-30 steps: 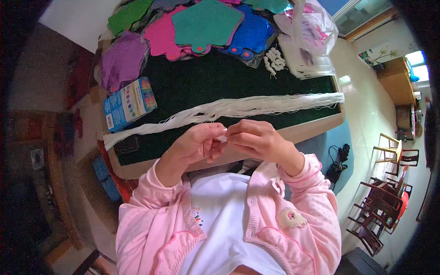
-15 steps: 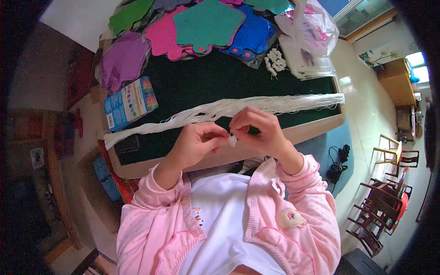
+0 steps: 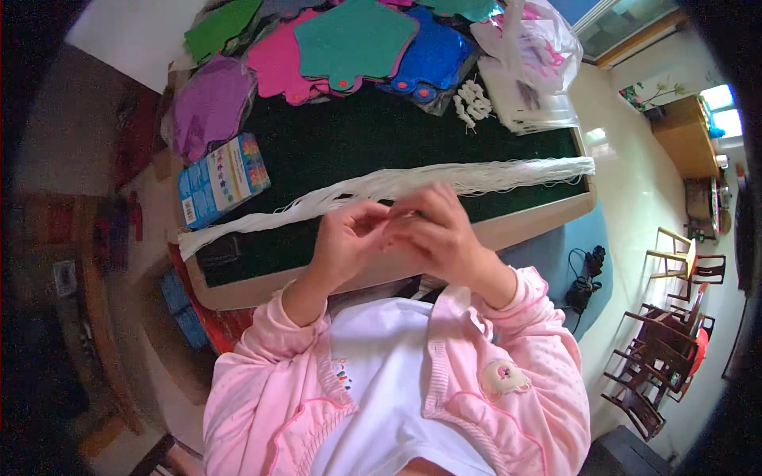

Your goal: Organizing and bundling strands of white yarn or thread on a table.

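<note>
One left hand (image 3: 349,239) and one right hand (image 3: 441,235) meet near the white skein (image 3: 381,185), stretched perhaps against tangling; fingers bunched narrow, any held thing hidden.

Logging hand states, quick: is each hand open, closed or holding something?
Left hand: fingers curled; whether it holds anything cannot be told.
Right hand: fingers bent, blurred; its grip cannot be told either.

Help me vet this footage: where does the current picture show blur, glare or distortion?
Head view: right hand smeared, apparently by motion; head view: glare on the glossy floor, window washed out; head view: table bowed at its near edge, picture's left side dim.
</note>
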The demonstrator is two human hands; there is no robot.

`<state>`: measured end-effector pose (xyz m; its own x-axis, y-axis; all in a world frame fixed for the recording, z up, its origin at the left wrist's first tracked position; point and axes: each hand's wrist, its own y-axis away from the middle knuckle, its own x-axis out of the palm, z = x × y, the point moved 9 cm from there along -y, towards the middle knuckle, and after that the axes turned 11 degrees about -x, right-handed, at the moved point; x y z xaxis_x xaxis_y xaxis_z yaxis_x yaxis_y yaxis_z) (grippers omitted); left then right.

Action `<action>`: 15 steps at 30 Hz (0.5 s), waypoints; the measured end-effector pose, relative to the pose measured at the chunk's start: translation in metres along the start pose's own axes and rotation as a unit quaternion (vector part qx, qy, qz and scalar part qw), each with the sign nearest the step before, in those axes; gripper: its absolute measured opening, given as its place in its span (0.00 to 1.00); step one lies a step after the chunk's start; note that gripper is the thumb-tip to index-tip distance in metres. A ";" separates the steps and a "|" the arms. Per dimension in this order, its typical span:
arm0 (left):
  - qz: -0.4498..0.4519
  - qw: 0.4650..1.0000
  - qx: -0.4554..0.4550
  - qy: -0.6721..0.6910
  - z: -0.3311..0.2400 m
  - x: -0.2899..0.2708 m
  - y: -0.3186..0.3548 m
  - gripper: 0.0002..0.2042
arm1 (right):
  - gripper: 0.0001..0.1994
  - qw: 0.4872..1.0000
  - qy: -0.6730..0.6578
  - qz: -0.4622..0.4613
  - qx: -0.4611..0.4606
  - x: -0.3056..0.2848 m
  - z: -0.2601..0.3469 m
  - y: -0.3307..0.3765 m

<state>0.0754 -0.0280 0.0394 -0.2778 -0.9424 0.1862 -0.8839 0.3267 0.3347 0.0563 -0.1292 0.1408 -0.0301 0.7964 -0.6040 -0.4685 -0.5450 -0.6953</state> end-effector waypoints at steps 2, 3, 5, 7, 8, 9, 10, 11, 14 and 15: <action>0.038 0.999 -0.019 0.003 -0.003 0.008 0.005 0.04 | 0.09 0.997 -0.025 -0.040 0.061 -0.012 -0.022 -0.003; 0.075 0.996 -0.037 0.007 -0.004 0.014 0.006 0.05 | 0.09 0.991 -0.061 -0.064 0.099 -0.011 -0.037 0.003; 0.081 0.994 -0.062 0.044 -0.005 0.010 0.003 0.05 | 0.09 0.983 -0.094 -0.077 0.136 -0.005 -0.047 0.016; 0.078 0.990 -0.086 0.083 -0.001 0.007 0.001 0.05 | 0.09 0.973 -0.134 -0.085 0.170 0.004 -0.051 0.023; 0.056 0.979 -0.081 0.177 0.003 0.000 -0.002 0.05 | 0.09 0.976 -0.111 -0.094 0.162 0.004 -0.046 0.024; 0.035 0.960 -0.077 0.269 0.007 -0.005 -0.005 0.06 | 0.09 0.979 -0.086 -0.103 0.156 0.004 -0.040 0.027; 0.024 0.958 -0.077 0.276 0.010 -0.006 -0.009 0.05 | 0.09 0.984 -0.039 -0.092 0.145 0.005 -0.034 0.030; 0.025 0.957 -0.079 0.276 0.013 -0.005 -0.011 0.05 | 0.09 0.984 -0.038 -0.092 0.147 0.004 -0.032 0.029; -0.024 0.998 -0.004 0.053 0.002 -0.008 -0.009 0.04 | 0.11 0.998 0.050 -0.007 0.041 0.008 -0.008 0.015; -0.026 0.999 0.028 -0.025 -0.006 -0.005 -0.006 0.04 | 0.11 0.998 0.051 -0.007 0.042 0.005 -0.010 0.014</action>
<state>0.0840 -0.0251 0.0426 -0.2487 -0.9606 0.1242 -0.9166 0.2748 0.2902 0.0582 -0.1350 0.1245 0.0650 0.7710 -0.6335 -0.5403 -0.5065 -0.6719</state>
